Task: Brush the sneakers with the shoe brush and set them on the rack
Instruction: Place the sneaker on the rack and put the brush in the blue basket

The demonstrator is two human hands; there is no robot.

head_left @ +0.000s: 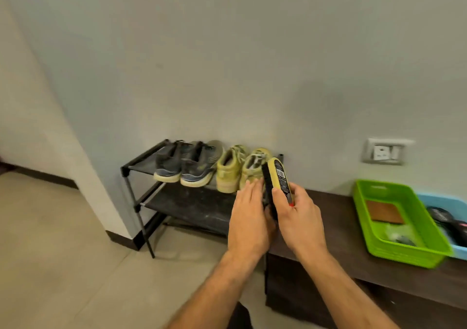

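shoe brush (277, 177): one, yellow back with a barcode label, black bristles facing left toward the left hand; long axis runs near-vertical in the view, rounded end up and away toward the wall, red-tipped end down by the right thumb; held in the air over the left end of the tabletop, in front of the rightmost sneaker.
right hand (299, 217): fingers and thumb curled round the brush's lower half, gripping it.
left hand (249, 217): fingers straight and together, flat against the bristle side of the brush; fingertips overlap the heel of the right yellow sneaker in the view, contact there cannot be told.
sneakers, count: four, all on the top shelf of the rack, in one row, heels toward the camera, toes toward the wall.
dark sneakers (182, 163): two, grey-blue with pale soles, at the left end of the shelf, side by side and touching.
yellow sneakers (228, 171): two, at the right end of the shelf, just beside the dark pair.
shoe rack (137, 168): one, black frame, two dark shelves, on the floor against the wall; lower shelf carries no shoes that show.
tabletop (336, 230): dark brown, low, right of the rack.
green basket (396, 250): one, at the tabletop's right end, a brown flat item inside.
blue basket (439, 200): one, touching the green one's right side, partly cut off.
wall socket (385, 152): one, on the wall above the tabletop.
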